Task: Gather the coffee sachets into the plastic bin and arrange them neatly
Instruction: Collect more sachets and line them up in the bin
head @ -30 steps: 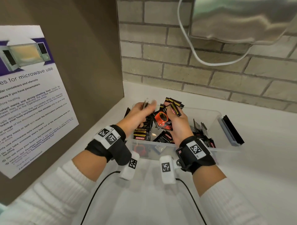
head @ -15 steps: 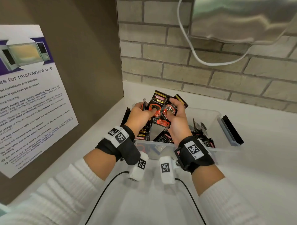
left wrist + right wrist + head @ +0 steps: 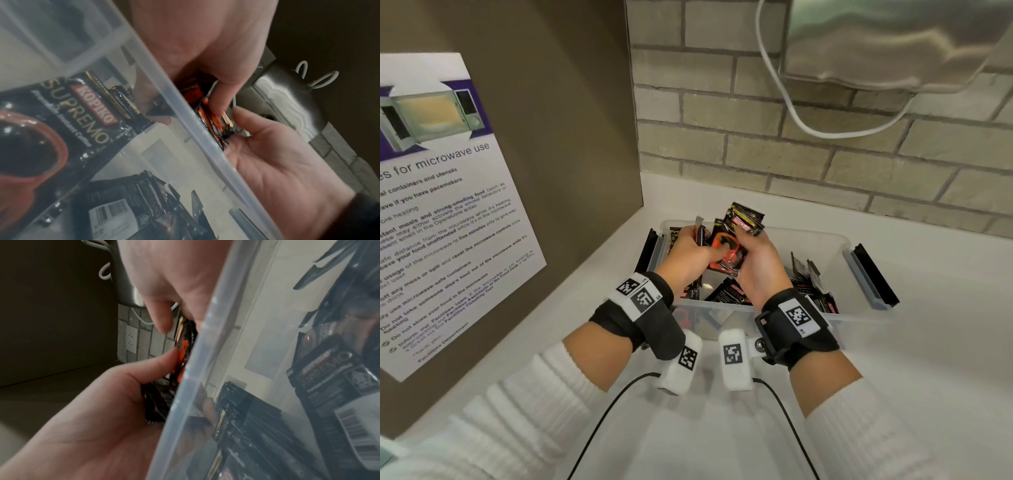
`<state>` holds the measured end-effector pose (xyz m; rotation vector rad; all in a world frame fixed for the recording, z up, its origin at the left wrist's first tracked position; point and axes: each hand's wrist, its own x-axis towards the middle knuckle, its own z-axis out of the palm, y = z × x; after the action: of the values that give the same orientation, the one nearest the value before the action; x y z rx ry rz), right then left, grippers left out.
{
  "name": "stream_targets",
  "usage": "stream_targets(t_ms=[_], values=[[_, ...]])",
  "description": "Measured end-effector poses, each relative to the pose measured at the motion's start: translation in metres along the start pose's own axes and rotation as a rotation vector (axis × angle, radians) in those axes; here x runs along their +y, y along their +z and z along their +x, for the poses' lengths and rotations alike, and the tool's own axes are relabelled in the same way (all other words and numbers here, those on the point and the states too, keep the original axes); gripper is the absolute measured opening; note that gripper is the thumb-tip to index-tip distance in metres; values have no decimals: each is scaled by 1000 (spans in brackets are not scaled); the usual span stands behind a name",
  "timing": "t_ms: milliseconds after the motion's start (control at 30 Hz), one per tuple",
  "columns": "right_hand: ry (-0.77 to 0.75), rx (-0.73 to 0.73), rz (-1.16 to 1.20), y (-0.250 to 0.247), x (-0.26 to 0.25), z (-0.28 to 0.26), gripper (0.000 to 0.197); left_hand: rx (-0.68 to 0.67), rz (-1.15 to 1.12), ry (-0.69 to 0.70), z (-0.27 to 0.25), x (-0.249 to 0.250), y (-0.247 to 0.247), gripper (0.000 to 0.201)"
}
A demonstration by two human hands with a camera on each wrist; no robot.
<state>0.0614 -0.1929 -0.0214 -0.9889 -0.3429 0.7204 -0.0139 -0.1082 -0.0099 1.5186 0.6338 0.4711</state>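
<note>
Both hands are over the clear plastic bin (image 3: 828, 240) and hold one bundle of black and orange coffee sachets (image 3: 727, 248) between them. My left hand (image 3: 702, 246) grips the bundle from the left, thumb on the front sachet, with an edge-on sachet (image 3: 700, 228) sticking up between its fingers. My right hand (image 3: 751, 245) grips it from the right, and two sachets (image 3: 744, 217) stick out above its fingers. The left wrist view shows the thumb (image 3: 218, 92) on the bundle's edge (image 3: 212, 121). More sachets (image 3: 808, 279) lie loose in the bin, and one sachet (image 3: 82, 112) shows through its wall.
The bin stands on a white counter (image 3: 928, 359) in a corner, with black-and-blue latches (image 3: 873, 277) folded out at each end. A brown panel with a microwave notice (image 3: 448, 205) is to the left and a brick wall (image 3: 791, 154) behind. A steel appliance (image 3: 893, 41) and white cable (image 3: 808, 120) hang above.
My left hand moved right and joined the right hand on the bundle. The bundle rose a little, and its sachets now lie closer together.
</note>
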Motion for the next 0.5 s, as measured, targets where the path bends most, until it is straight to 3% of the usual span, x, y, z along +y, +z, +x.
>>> stream_targets(t_ms=[100,167,300,500], values=[[-20,7,-129,-3,1,2,24,-73,-4,0,-4,3,-6,46],[18,-36,-213,-2,2,1,25,-9,-23,16,-2,7,-15,49],[117,-59,-430,1,5,0,34,105,-29,122,1,16,-30,32],[351,-241,-603,5,-3,-4,37,-124,137,174,1,15,-35,34]])
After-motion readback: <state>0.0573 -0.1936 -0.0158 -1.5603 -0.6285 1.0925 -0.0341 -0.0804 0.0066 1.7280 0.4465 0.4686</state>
